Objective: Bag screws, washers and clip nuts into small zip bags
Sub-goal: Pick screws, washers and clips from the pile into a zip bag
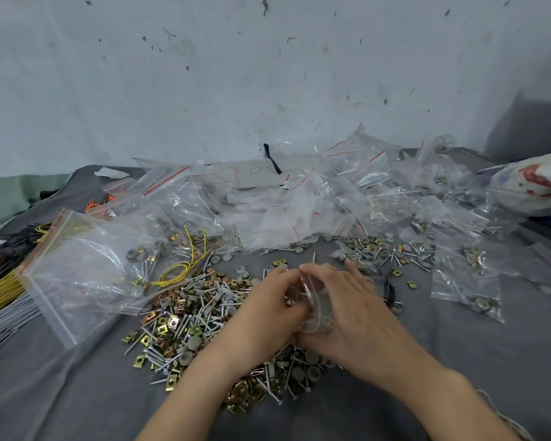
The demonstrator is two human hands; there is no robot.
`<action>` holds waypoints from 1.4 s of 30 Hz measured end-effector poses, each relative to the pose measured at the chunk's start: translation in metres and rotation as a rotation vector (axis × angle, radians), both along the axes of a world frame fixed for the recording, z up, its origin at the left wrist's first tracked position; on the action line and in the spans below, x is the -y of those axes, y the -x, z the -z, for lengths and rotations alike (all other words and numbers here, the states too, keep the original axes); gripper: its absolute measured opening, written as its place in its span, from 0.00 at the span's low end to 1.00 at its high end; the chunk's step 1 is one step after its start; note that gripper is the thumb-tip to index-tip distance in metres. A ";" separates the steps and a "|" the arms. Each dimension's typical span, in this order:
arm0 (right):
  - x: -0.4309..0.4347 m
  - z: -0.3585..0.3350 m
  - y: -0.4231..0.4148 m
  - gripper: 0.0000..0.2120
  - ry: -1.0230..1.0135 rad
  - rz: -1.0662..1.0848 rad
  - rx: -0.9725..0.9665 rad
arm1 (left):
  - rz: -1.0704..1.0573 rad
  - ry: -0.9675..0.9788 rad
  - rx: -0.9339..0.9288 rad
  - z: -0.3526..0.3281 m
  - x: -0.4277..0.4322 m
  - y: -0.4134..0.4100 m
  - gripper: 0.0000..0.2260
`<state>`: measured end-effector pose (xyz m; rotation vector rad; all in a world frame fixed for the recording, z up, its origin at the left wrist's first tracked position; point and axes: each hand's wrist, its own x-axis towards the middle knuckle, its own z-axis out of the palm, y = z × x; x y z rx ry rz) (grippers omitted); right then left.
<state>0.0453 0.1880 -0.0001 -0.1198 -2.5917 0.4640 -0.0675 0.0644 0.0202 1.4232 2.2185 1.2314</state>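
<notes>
Bagging station, one moment, all places given from the loose pile (185, 319) of screws, washers and brass-coloured clip nuts on the grey cloth (458, 361). Far left of the pile: bundles of yellow and grey ties (0, 294), lying flat. Just left of the pile, overlapping its edge: one large zip bag (86, 265), mostly slack, with a few parts inside. At the pile's back-left edge: a loop of yellow wire (185, 265). Over the pile's right part: left hand (268, 310), fingers curled onto the near side of a small zip bag (312, 307); the bag is held upright between both hands, grey washers visible in its bottom; right hand (353, 307), fingers curled round the bag's far side, cupping it. Whether the bag's mouth is open or pressed closed cannot be told; it is blurred and half covered by fingers. Behind the pile: a heap of small bags (299, 202), many with parts inside. Right of the pile: further filled bags (468, 281), lying apart. Step in hand, by judgement: one bag is loaded and being closed, or close to it. Next move calls for pinching the seal along its full run, then setting the bag with the others.
</notes>
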 end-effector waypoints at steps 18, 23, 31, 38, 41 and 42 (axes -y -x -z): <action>-0.035 -0.013 -0.009 0.25 0.106 0.287 -0.342 | 0.178 0.374 -0.252 0.007 0.007 -0.012 0.25; -0.031 -0.010 -0.008 0.30 0.116 0.285 -0.264 | 0.112 0.479 -0.628 0.033 0.008 -0.017 0.31; -0.026 -0.003 -0.001 0.33 0.135 0.231 -0.144 | -0.080 0.364 -0.752 0.031 0.006 0.008 0.15; -0.025 0.003 0.002 0.33 0.102 0.213 -0.101 | -0.139 0.232 -0.410 0.017 0.008 0.028 0.14; -0.026 0.006 0.004 0.34 0.085 0.207 -0.072 | -0.147 0.209 -0.317 0.011 0.013 0.034 0.13; -0.025 0.007 0.004 0.34 0.077 0.204 -0.065 | -0.144 0.209 -0.301 0.010 0.016 0.035 0.12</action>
